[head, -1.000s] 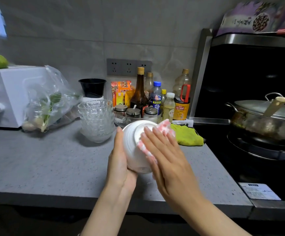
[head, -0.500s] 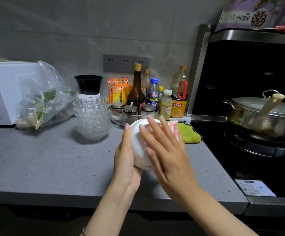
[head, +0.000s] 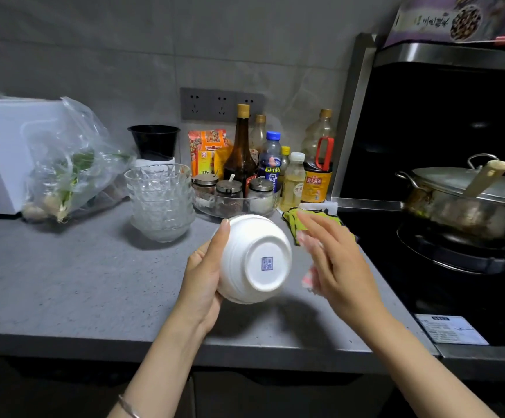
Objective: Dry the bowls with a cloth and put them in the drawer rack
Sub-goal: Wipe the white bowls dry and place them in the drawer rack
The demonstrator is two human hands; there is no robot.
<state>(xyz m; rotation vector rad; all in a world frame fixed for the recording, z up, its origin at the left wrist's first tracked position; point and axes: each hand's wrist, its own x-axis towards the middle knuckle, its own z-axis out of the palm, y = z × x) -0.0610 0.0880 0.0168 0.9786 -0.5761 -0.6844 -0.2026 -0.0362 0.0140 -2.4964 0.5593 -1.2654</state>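
My left hand (head: 204, 277) holds a white ceramic bowl (head: 255, 259) above the counter, tilted so its base with a blue stamp faces me. Just right of the bowl and apart from it, my right hand (head: 335, 263) has its fingers straight, with a pink-and-white cloth (head: 310, 276) lying under the palm and showing at its edge. A stack of clear glass bowls (head: 160, 202) stands on the grey counter (head: 64, 282) behind and to the left. The drawer rack is not in view.
Bottles and a tray of spice jars (head: 236, 200) stand by the wall. A yellow-green cloth (head: 296, 220) lies beside them. To the right, a lidded pot (head: 468, 200) sits on the stove. At the left are a plastic bag of vegetables (head: 67, 164) and a white appliance (head: 0, 152).
My right hand with the cloth has come off the bowl and moved right. The bowl's base now shows uncovered. My left hand still holds the bowl.
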